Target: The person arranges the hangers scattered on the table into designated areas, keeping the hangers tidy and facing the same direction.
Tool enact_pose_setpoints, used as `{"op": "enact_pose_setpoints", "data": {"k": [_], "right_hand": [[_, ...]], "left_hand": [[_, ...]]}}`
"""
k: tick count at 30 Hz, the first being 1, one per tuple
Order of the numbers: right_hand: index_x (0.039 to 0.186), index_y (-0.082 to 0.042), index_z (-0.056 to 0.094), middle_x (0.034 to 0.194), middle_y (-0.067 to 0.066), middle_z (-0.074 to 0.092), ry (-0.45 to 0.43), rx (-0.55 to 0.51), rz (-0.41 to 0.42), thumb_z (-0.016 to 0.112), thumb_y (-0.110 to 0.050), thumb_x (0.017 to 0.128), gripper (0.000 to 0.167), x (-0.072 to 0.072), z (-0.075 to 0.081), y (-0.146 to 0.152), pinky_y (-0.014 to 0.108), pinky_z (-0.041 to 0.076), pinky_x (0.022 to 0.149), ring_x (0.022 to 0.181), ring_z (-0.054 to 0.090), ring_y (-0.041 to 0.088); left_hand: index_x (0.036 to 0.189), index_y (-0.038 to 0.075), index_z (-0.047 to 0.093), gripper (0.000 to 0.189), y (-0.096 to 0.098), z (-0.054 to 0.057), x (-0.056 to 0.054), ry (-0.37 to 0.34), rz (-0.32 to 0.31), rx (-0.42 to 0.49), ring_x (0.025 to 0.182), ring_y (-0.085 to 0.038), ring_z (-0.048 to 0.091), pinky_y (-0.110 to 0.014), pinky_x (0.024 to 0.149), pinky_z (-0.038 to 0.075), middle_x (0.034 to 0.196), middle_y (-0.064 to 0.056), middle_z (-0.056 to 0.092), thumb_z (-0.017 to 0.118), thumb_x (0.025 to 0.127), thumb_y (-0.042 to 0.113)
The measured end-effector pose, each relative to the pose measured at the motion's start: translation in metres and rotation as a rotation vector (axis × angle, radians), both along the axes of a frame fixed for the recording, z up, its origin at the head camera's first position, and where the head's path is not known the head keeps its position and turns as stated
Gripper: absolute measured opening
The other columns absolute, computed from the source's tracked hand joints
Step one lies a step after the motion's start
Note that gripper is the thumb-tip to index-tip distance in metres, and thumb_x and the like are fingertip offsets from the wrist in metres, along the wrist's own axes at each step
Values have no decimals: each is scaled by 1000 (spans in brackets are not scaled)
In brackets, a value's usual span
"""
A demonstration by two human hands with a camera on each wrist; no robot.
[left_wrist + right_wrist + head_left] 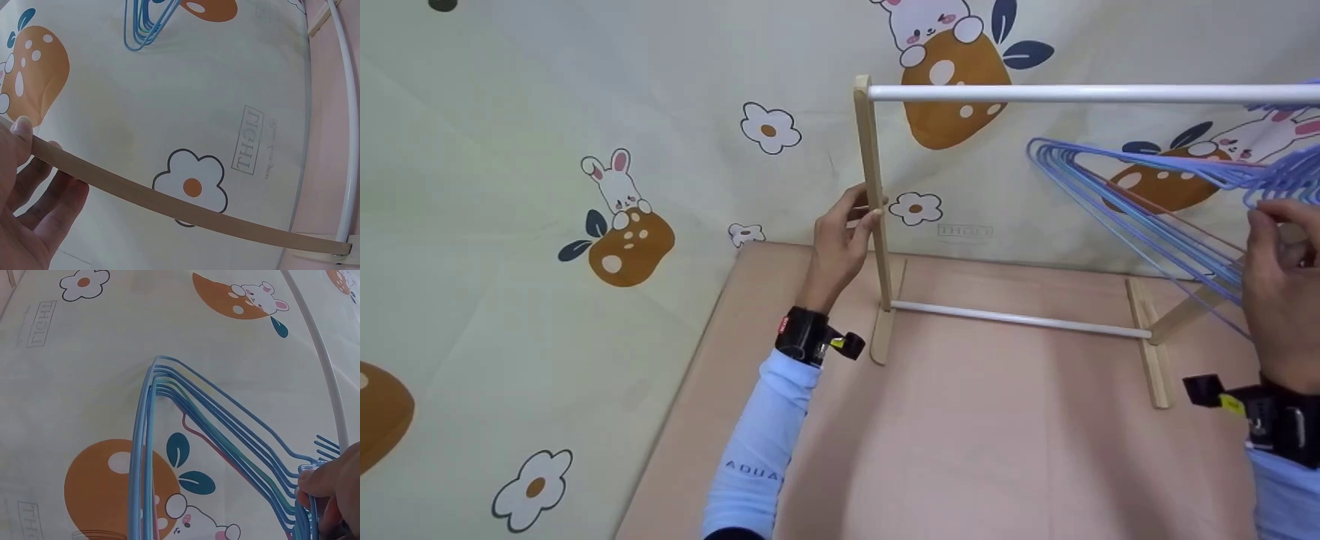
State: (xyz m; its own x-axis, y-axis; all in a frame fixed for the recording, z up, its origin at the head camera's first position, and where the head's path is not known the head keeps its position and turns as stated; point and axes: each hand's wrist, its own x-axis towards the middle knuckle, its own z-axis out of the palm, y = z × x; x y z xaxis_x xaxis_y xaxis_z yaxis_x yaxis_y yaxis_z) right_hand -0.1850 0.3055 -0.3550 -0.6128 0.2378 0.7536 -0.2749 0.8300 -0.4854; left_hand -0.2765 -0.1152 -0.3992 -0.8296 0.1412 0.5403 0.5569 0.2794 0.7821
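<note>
A small clothes rack stands upright, with a white top rail and a pale wooden side post. My left hand grips that post partway up, thumb on one side and fingers on the other; the left wrist view shows the thumb on the post's edge. On the right, a bunch of wire hangers, mostly blue with a reddish one among them, is at the rail, hooks at the top. My right hand pinches hangers near their necks; the right wrist view shows the fingertips at the gathered wires.
The rack's white lower bar joins two wooden feet, the left foot and the right foot, on a pinkish tabletop. Behind and to the left hangs a pale sheet printed with rabbits and flowers.
</note>
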Motion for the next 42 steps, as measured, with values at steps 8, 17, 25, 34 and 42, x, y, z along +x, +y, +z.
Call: {"op": "enact_pose_setpoints", "data": {"k": [8,17,25,34,42], "right_hand": [[129,3,61,124,26,61,-10,4,-32,45,-20,110,33,4,-3,3,13,24,73,89,32,-2],[132,0,60,127,26,59,13,39,-60,44,-24,111,36,6,-6,6,12,25,71,81,46,26],[134,-6,60,132,18,61,-37,-1,-97,42,-25,111,35,8,-8,7,7,32,76,87,49,18],[136,-5,56,137,19,56,-12,30,-52,41,-24,112,34,13,-10,10,6,34,81,113,57,29],[134,-6,56,142,11,54,35,52,-69,42,-19,112,29,17,-22,16,4,33,79,102,59,30]], "left_hand": [[138,-2,55,35,1,0,0,-30,-10,-5,109,-30,64,-29,89,57,121,-16,65,57,105,8],[138,-4,55,35,3,2,1,-4,-7,-11,107,-27,65,-30,87,58,119,-17,66,56,105,8],[137,-2,56,34,2,3,1,-12,-1,-14,107,-23,65,-29,88,58,119,-13,66,57,105,9],[139,-1,55,35,1,1,2,-22,5,-21,109,-21,64,-29,90,57,122,-12,65,56,106,10],[137,-3,56,34,0,0,1,5,10,-12,106,-25,65,-32,87,59,119,-16,66,57,105,9]]}}
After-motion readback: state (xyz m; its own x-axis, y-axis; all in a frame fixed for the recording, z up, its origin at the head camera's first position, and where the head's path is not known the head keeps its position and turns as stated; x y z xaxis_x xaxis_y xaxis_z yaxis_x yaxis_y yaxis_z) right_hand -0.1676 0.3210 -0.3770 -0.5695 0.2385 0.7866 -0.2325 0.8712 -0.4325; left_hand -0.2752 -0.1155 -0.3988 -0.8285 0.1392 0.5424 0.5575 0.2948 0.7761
